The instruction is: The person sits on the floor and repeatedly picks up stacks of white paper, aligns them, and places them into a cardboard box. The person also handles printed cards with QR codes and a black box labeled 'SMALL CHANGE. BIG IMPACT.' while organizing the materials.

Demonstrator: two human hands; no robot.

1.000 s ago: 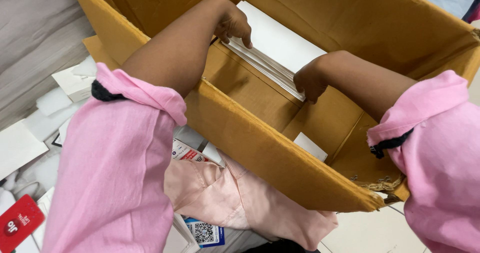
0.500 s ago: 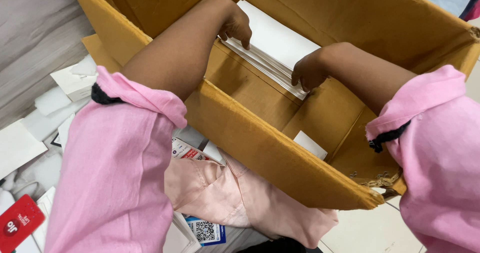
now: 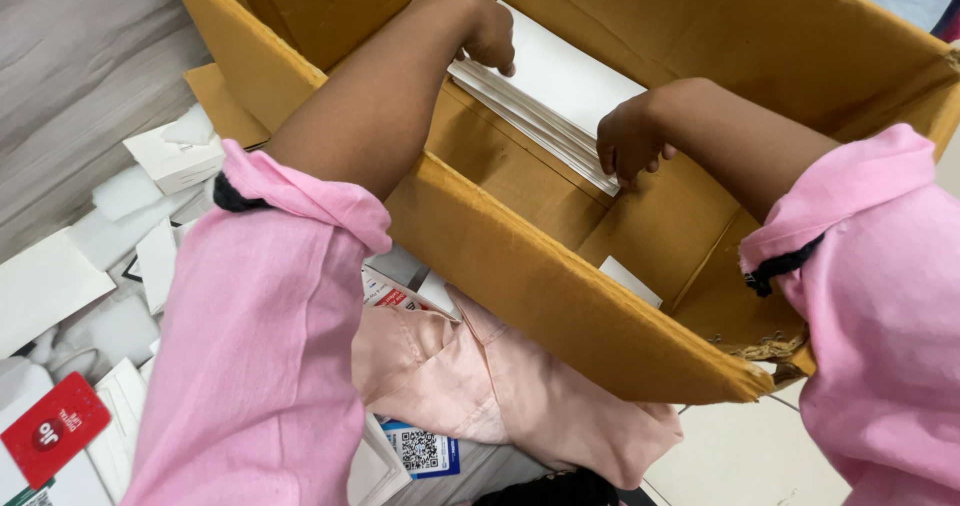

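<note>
Inside a large brown cardboard box (image 3: 560, 296), a stack of flat white sheets (image 3: 560, 91) leans against the far wall, and both my bare arms reach down to it from rolled pink sleeves. My left hand (image 3: 490, 36) sits at the stack's upper left end, fingers curled down over its top edge and touching it. My right hand (image 3: 628, 146) is at the lower right end, fingers bent and pressed against the layered edges of the sheets; I cannot tell whether either hand has a firm grip. The stack lies between my two hands. One small white card (image 3: 630, 281) rests alone on the box floor, near my right forearm. The box's near wall crosses in front of my arms. Outside it, to the left, white foam pieces (image 3: 125, 191), small white cartons (image 3: 175, 161) and a red card (image 3: 50, 431) lie scattered on the floor.
</note>
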